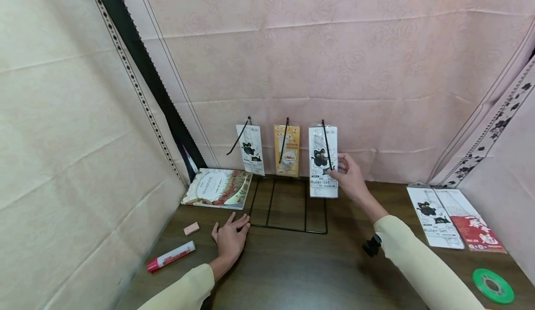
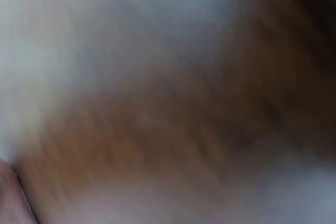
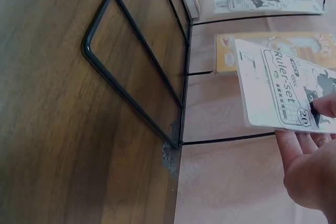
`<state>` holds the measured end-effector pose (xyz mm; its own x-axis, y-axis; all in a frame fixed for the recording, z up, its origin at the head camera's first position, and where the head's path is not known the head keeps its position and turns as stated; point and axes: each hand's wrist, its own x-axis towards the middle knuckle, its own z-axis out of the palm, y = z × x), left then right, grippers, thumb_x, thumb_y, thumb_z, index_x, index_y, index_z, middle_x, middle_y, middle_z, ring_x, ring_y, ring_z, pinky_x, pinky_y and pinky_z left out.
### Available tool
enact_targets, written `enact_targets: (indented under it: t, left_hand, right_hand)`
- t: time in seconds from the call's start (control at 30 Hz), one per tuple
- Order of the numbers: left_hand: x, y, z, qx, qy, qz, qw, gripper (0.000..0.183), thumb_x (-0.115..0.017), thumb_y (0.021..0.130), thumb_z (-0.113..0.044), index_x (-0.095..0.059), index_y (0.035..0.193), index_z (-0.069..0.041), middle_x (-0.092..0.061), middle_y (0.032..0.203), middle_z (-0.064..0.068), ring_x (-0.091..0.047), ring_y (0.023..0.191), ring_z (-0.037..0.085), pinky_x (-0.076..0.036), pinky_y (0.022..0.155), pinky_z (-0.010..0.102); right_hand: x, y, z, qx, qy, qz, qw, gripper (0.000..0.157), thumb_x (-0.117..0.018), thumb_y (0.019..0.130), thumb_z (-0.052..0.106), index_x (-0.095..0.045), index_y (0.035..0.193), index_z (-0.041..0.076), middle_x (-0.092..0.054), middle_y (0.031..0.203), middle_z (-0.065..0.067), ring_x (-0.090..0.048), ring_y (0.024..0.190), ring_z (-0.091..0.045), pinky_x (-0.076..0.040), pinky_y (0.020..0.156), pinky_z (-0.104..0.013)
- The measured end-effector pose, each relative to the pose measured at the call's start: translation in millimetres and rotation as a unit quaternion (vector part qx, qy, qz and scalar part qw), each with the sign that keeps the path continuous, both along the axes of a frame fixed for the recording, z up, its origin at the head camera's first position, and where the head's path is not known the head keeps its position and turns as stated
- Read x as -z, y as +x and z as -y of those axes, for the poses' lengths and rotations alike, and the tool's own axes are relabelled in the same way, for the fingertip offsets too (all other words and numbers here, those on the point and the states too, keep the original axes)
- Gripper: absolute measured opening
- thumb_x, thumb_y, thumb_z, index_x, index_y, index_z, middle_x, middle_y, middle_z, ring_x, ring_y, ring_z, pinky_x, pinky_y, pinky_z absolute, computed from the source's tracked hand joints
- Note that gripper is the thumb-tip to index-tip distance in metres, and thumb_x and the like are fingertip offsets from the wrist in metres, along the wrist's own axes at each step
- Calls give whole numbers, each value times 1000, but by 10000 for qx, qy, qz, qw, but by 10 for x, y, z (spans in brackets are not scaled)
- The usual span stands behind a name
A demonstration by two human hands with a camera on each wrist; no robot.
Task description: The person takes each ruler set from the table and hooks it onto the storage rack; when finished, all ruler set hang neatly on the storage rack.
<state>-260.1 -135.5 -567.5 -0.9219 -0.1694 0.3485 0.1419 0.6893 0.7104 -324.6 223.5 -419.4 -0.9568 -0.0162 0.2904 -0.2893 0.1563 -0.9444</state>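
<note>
A black wire display rack (image 1: 288,229) stands on the table against the cloth backdrop. On its right hook hangs a white ruler-set pack (image 1: 322,188) with a black cat print. My right hand (image 1: 352,180) pinches this pack at its right edge, thumb in front and fingers behind, as the right wrist view also shows. Another ruler-set pack (image 1: 252,150) hangs from the left hook, and a yellow pack (image 1: 294,154) from the middle one. My left hand (image 1: 231,240) has its fingers extended, fingertips right at the rack base's front left corner. The left wrist view is blurred.
A booklet (image 1: 219,188) lies left of the rack. Nearer are a pink eraser (image 1: 191,228) and a glue stick (image 1: 171,256). On the right lie a ruler-set pack (image 1: 434,217), a red-and-white pack (image 1: 472,222) and a green ring-shaped roll (image 1: 493,286).
</note>
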Motion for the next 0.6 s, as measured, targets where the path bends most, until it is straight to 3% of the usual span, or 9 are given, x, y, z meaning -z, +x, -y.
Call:
enact_targets:
  t: [0.27, 0.6]
  left_hand:
    - [9, -3, 9, 7, -17, 18, 10000, 28, -72, 86, -21, -73, 114, -20, -70, 118, -6, -50, 134, 22, -6, 112, 62]
    - [16, 5, 4, 9, -11, -54, 10000, 28, -73, 86, -20, -73, 113, -20, -71, 117, -5, -51, 133, 22, -6, 112, 63]
  right_hand:
    - [210, -262, -71, -11, 6, 50, 10000, 45, -64, 86, -3, -45, 127, 1, -58, 125, -31, -68, 97, -14, -58, 76, -35]
    - [239, -431, -86, 161, 707, 293, 9969, 37, -64, 90, 7, -49, 123, -3, -61, 125, -28, -60, 118, -38, -56, 81, -30]
